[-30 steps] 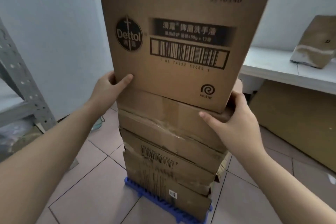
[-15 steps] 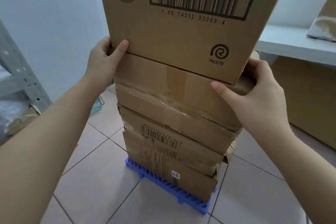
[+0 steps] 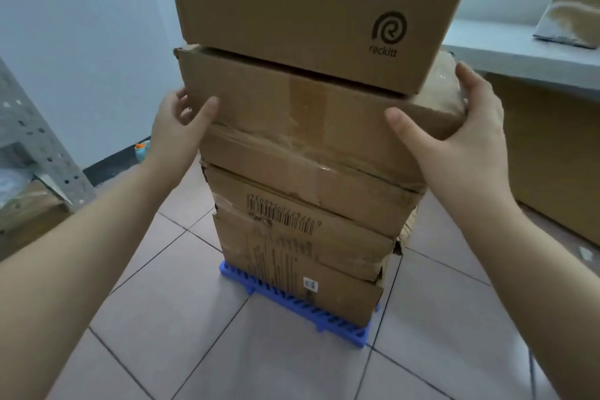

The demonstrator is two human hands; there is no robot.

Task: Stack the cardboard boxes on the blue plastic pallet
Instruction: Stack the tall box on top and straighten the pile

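Observation:
A stack of several cardboard boxes stands on the blue plastic pallet point(image 3: 293, 313) on the tiled floor. The top box point(image 3: 292, 10) bears a barcode and a Reckitt logo and rests on a crumpled, taped box point(image 3: 308, 127). Below that sit a box with a barcode point(image 3: 292, 204) and the bottom box point(image 3: 302, 273). My left hand point(image 3: 181, 127) cups the taped box's left front corner, thumb on its front face. My right hand point(image 3: 464, 127) cups its right corner the same way. The fingers of both are spread and neither lifts anything.
A grey perforated metal rack point(image 3: 35, 146) stands at the left with a box under it. A white ledge point(image 3: 519, 52) at the right carries a cardboard piece point(image 3: 574, 10), and a large cardboard sheet point(image 3: 552, 156) leans beneath it. A small teal object point(image 3: 142, 151) lies by the wall.
Both hands have left the top box's lower corners and dropped to the taped box beneath it. The top box now rests on the stack. My view has tilted down.

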